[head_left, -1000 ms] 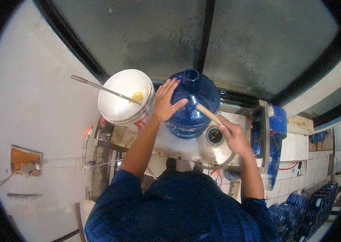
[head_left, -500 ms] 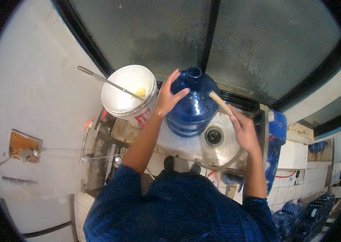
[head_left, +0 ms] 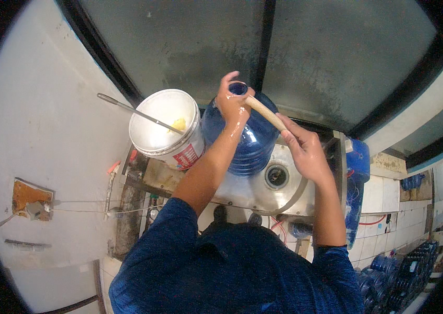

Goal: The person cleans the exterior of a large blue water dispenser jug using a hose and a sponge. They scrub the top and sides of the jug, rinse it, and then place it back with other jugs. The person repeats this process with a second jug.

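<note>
A large clear-blue water jug (head_left: 250, 152) stands upright on a wet steel sink top (head_left: 242, 192). My left hand (head_left: 230, 107) is closed round its neck, the thumb side next to the mouth and one finger raised past it. My right hand (head_left: 304, 149) grips a beige hose (head_left: 265, 111), whose far end lies against my left hand beside the jug's mouth. Whether the hose tip enters the mouth cannot be made out. Behind the right hand, the hose seems to continue as a greyish curve along the sink top.
Left of the jug stands a white bucket (head_left: 192, 152) holding a metal rod (head_left: 127, 108) and something yellow (head_left: 178, 125). A round drain (head_left: 276, 177) lies right of the jug. Frosted window panes (head_left: 336, 57) rise behind. More blue jugs (head_left: 389, 272) stand at the lower right.
My left hand has gone from the jug's shoulder to its neck. The right hand has brought the hose end up and left to the mouth. The jug's mouth has shifted slightly left.
</note>
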`<state>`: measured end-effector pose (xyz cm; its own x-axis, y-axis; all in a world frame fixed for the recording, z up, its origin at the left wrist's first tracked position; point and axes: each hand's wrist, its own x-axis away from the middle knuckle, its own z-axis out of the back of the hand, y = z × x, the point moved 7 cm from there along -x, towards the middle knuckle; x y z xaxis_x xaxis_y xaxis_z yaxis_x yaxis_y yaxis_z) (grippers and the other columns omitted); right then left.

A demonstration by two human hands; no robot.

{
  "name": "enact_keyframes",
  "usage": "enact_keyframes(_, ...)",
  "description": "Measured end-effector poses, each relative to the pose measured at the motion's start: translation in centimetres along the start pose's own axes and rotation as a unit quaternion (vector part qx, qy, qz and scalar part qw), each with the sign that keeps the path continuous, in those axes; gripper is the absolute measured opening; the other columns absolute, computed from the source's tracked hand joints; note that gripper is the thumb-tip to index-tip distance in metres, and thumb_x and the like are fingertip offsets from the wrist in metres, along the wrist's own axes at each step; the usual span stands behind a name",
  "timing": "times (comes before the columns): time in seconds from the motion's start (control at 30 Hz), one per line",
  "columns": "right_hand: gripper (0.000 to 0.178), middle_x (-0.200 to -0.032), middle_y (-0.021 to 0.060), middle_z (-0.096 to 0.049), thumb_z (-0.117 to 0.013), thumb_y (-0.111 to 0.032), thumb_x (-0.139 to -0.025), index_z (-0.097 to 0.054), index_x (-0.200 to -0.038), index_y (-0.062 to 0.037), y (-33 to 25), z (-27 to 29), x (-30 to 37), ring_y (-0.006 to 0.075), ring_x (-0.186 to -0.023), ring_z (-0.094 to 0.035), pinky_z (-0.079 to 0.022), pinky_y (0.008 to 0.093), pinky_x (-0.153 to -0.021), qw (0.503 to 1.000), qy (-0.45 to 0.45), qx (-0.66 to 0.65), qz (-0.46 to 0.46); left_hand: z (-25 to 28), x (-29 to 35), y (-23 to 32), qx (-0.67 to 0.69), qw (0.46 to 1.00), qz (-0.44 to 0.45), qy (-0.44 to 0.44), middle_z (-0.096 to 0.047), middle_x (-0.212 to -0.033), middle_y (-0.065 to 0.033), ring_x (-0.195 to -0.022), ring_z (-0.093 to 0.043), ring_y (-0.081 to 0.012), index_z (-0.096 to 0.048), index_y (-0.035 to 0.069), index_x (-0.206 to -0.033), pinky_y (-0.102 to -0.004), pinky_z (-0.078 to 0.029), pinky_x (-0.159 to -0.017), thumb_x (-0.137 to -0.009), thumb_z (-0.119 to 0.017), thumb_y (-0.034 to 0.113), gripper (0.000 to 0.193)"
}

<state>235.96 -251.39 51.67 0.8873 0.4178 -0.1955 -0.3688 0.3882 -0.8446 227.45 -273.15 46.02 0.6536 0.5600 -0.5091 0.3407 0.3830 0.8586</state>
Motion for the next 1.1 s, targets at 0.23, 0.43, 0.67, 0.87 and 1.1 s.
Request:
enact_keyframes(0.23,0.042,-0.136,0.0212,-0.063,-0.054,-0.026,-0.105,-0.057,-0.141,-0.0036,1.5,-1.5,0.6,0.0293,-0.123,-0.063,-0.048,0.0368,-0.102,0.998,-0.033,0.018,0.043,1.1,1.6,-2.9,-0.125,0.940,-0.029,-0.317,-0.060,-0.134,-0.0202,-0.126,-0.056,-0.0387,-0.041,0.012,-0.149,-0.0464,-0.040,-0.106,-0.082,-0.082,0.032,0.081)
enact_keyframes(0.43,0.042,-0.137,0.0211,-0.063,-0.055,-0.024,-0.105,-0.057,-0.140,-0.0021,8.9,-2.1,4.4,0.0304,-0.128,-0.061,-0.045,0.0369,-0.107,0.999,-0.037,0.006,-0.035,7.3,7.3,-7.6,-0.157,0.951,-0.118,-0.237,-0.028,-0.161,-0.0260,-0.151,-0.024,-0.0429,-0.027,0.004,-0.157,-0.0518,-0.019,-0.122,-0.087,-0.074,0.051,0.097)
enact_keyframes(0.67,0.043,-0.133,0.0187,-0.066,-0.056,-0.027,-0.105,-0.058,-0.140,-0.0025,13.6,-0.3,6.5,0.0257,-0.125,-0.062,-0.044,0.0357,-0.108,0.991,0.018,-0.009,-0.130,9.1,10.3,-13.7,0.129,0.978,0.107,-0.123,-0.023,-0.163,-0.0267,-0.151,-0.025,-0.0396,-0.025,0.001,-0.158,-0.0471,-0.018,-0.124,-0.089,-0.072,0.051,0.097)
enact_keyframes(0.87,0.042,-0.130,0.0176,-0.068,-0.056,-0.026,-0.105,-0.058,-0.140,-0.0029,8.2,-0.7,5.1,0.0225,-0.124,-0.061,-0.043,0.0349,-0.107,0.995,-0.001,-0.014,-0.094,4.8,4.5,-5.8,-0.034,0.976,0.041,-0.211,-0.049,-0.149,-0.0242,-0.143,-0.041,-0.0342,-0.035,0.007,-0.155,-0.0419,-0.024,-0.121,-0.086,-0.078,0.046,0.090)
enact_keyframes(1.1,0.041,-0.132,0.0182,-0.067,-0.056,-0.024,-0.105,-0.058,-0.139,-0.0011,3.1,-0.6,1.0,0.0216,-0.125,-0.059,-0.043,0.0344,-0.107,0.997,0.038,-0.054,-0.031,-2.4,-0.4,-1.8,0.040,0.985,0.078,-0.148,-0.071,-0.106,-0.0114,-0.099,-0.067,-0.0220,-0.068,0.008,-0.113,-0.0337,-0.051,-0.091,-0.066,-0.095,0.029,0.058)
